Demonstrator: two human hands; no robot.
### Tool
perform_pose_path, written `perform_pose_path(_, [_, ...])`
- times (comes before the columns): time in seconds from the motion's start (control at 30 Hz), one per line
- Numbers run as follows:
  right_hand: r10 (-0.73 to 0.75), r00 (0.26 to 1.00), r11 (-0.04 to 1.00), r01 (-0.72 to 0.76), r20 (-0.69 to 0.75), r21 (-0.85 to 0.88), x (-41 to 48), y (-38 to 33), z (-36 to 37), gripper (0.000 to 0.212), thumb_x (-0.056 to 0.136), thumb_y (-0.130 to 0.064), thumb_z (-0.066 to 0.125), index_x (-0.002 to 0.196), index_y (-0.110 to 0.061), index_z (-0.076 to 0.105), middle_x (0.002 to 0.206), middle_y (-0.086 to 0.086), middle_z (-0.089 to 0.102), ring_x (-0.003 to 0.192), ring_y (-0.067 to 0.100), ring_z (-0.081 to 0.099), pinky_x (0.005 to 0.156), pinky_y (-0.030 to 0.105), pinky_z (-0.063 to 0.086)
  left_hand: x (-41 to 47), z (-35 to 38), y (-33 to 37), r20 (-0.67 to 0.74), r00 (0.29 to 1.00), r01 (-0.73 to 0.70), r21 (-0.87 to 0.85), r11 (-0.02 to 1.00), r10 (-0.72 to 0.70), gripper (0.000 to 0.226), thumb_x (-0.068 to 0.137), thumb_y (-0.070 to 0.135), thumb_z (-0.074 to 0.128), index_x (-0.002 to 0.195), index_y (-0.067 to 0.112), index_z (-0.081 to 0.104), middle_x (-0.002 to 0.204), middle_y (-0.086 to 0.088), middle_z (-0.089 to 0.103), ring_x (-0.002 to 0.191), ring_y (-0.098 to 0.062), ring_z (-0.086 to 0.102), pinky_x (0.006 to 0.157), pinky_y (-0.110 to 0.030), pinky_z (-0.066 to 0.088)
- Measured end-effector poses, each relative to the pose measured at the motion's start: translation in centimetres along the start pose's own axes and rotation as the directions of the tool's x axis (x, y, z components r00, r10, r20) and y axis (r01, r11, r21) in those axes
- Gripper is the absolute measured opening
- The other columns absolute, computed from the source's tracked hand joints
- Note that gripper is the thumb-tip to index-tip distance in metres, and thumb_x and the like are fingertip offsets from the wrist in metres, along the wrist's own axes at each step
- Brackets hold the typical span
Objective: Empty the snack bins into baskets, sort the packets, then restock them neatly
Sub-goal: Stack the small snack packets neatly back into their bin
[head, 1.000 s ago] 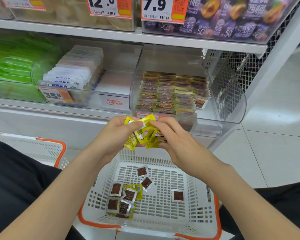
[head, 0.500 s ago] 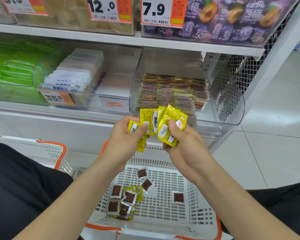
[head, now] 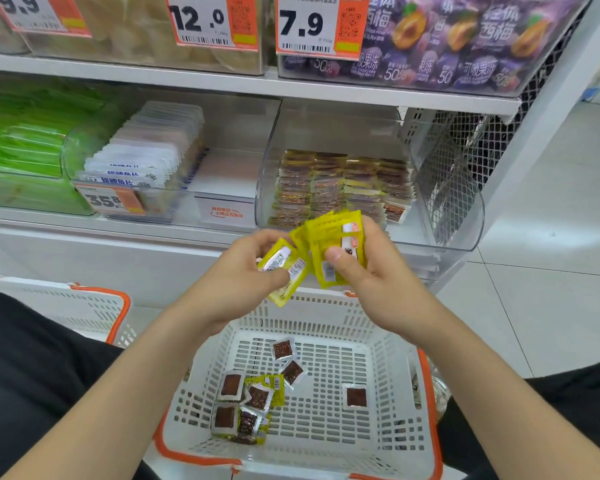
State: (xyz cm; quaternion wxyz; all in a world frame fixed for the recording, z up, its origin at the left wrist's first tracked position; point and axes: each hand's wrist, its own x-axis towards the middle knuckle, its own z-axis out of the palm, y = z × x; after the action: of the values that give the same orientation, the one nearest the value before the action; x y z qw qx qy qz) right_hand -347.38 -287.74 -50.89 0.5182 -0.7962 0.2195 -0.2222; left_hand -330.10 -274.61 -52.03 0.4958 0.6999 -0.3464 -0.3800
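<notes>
My right hand (head: 371,282) grips a small stack of yellow snack packets (head: 336,233) upright, thumb across their fronts. My left hand (head: 236,271) pinches one or two yellow packets (head: 286,268) just left of that stack. Both hands hover over a white basket with orange trim (head: 326,306), where several brown and yellow packets (head: 248,400) lie loose on the bottom. Behind the hands stands a clear snack bin (head: 447,216) on the shelf, with neat rows of brown and yellow packets (head: 340,185) inside.
A second white basket (head: 66,306) sits at the left by my knee. On the same shelf are a bin of white packets (head: 142,161) and green packets (head: 21,150). Purple pouches (head: 447,39) fill the shelf above. Tiled floor lies to the right.
Both hands rose from just above the basket toward the clear bin. The bunched yellow packets were split: most stand gathered in my right hand, one or two in my left.
</notes>
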Motion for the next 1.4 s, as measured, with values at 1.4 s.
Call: perform_pose_path(1.4, [-0.387, 0.904, 0.605, 0.397, 0.181, -0.69, 0.3, -1.3, -7.1, 0.041, 0.101, -0.023, 0.064, 0.138, -0.015, 0.047, 0.125, 0.0, 0.052, 0.105, 0.025, 0.057, 0.087, 0.044, 0.049, 3.2, 3.3, 8.3, 0.356, 0.927, 0.267, -0.407, 0.874, -0.118, 0.05, 0.098, 0.039, 0.036, 0.115, 0.002, 0.063, 0.094, -0.021, 0.068, 0.072, -0.028, 0.057, 0.063, -0.037, 0.039])
